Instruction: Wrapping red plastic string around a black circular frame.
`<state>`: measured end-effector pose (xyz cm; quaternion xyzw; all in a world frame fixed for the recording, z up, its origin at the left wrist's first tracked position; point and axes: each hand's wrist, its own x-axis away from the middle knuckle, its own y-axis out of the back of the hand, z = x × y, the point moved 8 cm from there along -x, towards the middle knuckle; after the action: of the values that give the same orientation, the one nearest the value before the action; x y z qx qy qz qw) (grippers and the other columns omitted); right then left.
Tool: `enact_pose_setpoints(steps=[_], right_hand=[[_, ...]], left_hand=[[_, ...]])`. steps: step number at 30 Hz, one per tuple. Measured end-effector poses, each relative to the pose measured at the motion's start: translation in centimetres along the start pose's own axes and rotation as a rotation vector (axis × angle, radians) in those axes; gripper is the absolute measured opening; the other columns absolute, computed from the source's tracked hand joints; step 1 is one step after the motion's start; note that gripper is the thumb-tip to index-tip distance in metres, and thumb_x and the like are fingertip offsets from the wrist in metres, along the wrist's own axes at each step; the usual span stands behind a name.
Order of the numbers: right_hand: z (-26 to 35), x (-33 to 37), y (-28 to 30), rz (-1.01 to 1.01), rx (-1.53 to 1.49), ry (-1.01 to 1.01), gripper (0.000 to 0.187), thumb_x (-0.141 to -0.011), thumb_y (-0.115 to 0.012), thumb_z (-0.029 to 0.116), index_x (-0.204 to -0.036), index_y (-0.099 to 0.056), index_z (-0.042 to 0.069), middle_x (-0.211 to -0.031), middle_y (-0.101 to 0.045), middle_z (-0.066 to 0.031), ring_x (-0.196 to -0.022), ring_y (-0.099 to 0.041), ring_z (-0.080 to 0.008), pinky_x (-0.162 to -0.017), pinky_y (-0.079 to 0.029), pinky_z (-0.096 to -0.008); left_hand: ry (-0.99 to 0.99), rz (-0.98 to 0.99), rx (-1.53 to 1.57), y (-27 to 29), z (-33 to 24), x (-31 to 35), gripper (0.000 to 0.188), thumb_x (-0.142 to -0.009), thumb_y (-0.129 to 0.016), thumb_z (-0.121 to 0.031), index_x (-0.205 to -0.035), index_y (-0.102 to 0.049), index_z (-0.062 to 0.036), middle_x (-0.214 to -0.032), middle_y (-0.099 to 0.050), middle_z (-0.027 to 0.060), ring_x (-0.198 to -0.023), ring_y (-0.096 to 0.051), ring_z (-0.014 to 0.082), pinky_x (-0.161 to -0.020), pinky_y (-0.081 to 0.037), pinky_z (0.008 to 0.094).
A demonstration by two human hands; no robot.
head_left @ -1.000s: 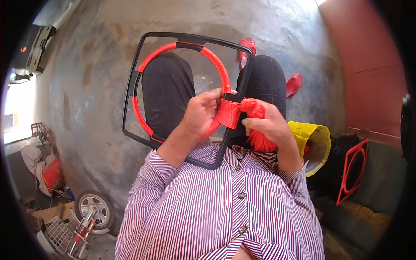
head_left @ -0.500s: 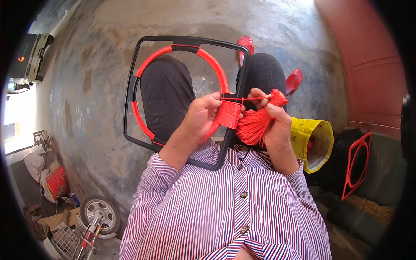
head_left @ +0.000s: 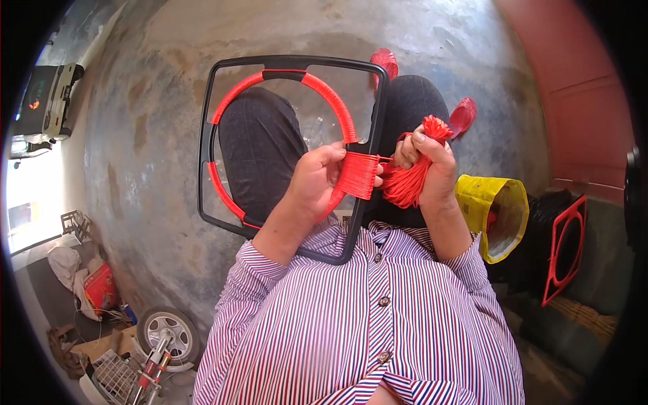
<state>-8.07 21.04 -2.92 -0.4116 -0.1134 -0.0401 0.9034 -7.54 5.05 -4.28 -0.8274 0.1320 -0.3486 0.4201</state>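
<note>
A black rectangular frame [head_left: 205, 145] with a round inner ring rests tilted over my lap. Red cord [head_left: 330, 98] is wound tightly round much of the ring, with bare black stretches left between. My left hand [head_left: 316, 177] pinches the frame where a wide band of red windings [head_left: 358, 175] crosses its right side; some of its fingers are hidden behind. To the right, my right hand [head_left: 433, 158] is closed round a bundle of red cord [head_left: 408, 183], whose tufted end sticks up above the fist. A short strand runs from the windings towards the bundle.
A yellow bag [head_left: 474, 202] with red stuff inside stands open at my right, beside black frames and a red frame [head_left: 552, 260]. A red door [head_left: 580, 115] is at the far right. At the lower left are a wheel [head_left: 192, 344] and a red box [head_left: 101, 289].
My right hand has closed round the cord bundle and turned it more upright. The strand across the windings now lies against them. My left hand keeps its hold.
</note>
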Motion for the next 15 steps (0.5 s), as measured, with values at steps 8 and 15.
enact_pose_setpoints(steps=[8,15], right_hand=[[-0.01,-0.10,0.26,-0.032,0.109,0.005,0.011,-0.085,-0.064,0.008,-0.083,-0.054,0.005,-0.062,-0.048,-0.0023,-0.054,-0.046,-0.0116,-0.053,-0.039,-0.0275],[-0.11,-0.33,0.31,-0.031,0.130,-0.031,0.012,-0.086,-0.062,0.007,-0.078,-0.053,0.006,-0.061,-0.047,-0.0011,-0.051,-0.044,-0.0103,-0.050,-0.037,-0.0261]], left_hand=[[-0.019,0.052,0.038,0.22,0.20,-0.36,0.039,-0.085,-0.044,-0.009,-0.120,-0.049,0.0084,-0.110,-0.063,0.0310,-0.101,-0.065,0.0467,-0.084,-0.057,0.0584],[0.004,0.020,0.103,0.30,0.32,0.18,0.037,-0.085,-0.050,-0.008,-0.120,-0.052,0.0065,-0.108,-0.065,0.0246,-0.099,-0.067,0.0438,-0.080,-0.057,0.0615]])
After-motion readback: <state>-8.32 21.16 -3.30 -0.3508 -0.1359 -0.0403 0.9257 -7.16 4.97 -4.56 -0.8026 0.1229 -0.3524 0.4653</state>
